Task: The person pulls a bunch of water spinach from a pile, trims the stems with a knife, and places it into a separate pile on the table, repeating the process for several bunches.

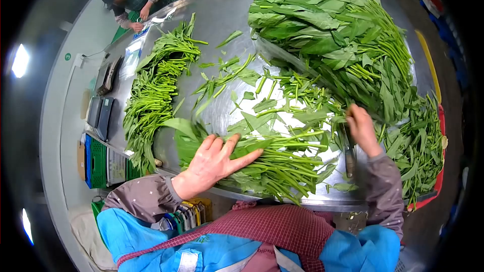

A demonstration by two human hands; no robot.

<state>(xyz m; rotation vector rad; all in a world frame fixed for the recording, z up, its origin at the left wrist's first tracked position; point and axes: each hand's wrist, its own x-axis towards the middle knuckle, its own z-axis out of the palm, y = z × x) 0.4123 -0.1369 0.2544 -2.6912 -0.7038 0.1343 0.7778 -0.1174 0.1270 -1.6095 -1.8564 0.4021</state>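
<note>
My left hand (pixel 214 163) lies with fingers spread on a bundle of leafy green stems (pixel 282 163) near the front edge of the metal table (pixel 222 15). The cut stem ends point right. To the right of that bundle, my right hand (pixel 360 126) is closed, its fingers partly hidden; what it grips, if anything, I cannot make out. A knife-like tool (pixel 349 156), blurred, shows just beside and below it. Loose stems and leaves (pixel 302 90) lie scattered between my hands and a large heap of greens (pixel 322 25) at the back right.
A row of bundled greens (pixel 151 90) runs along the left side. Beyond it are dark scales (pixel 100 116) and a co-worker (pixel 133 0) at the far left corner. More greens (pixel 416 146) sit at the right edge by a red rim. Crates (pixel 96 161) stand lower left.
</note>
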